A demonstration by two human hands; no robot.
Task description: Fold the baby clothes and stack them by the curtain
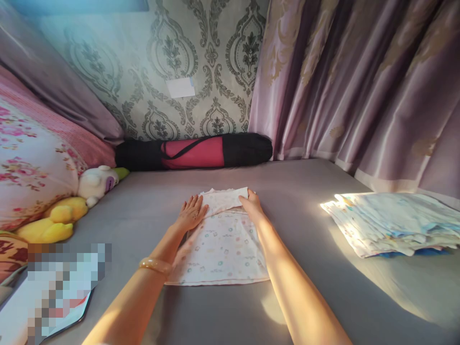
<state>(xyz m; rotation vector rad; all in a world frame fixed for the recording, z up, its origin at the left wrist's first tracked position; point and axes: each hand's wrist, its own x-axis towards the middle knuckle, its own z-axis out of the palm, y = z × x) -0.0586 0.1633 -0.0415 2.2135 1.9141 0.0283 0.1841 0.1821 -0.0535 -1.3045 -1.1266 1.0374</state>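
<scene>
A small white garment point(223, 249) with a scattered pastel print lies flat on the grey bed sheet point(302, 225), its far part folded over into a band. My left hand point(192, 212) rests flat with fingers stretched out on the left end of that folded band. At the band's right end, my right hand point(250, 203) pinches the cloth between thumb and fingers. A pale bangle point(155, 265) circles my left wrist.
On the right lies a stack of folded light cloths point(395, 220). A black and red long bag point(194, 152) sits against the wall. Plush toys point(57, 220) and a floral pillow point(32, 163) line the left, near a partly blurred tablet-like device point(68, 297). Curtains point(345, 86) hang at right.
</scene>
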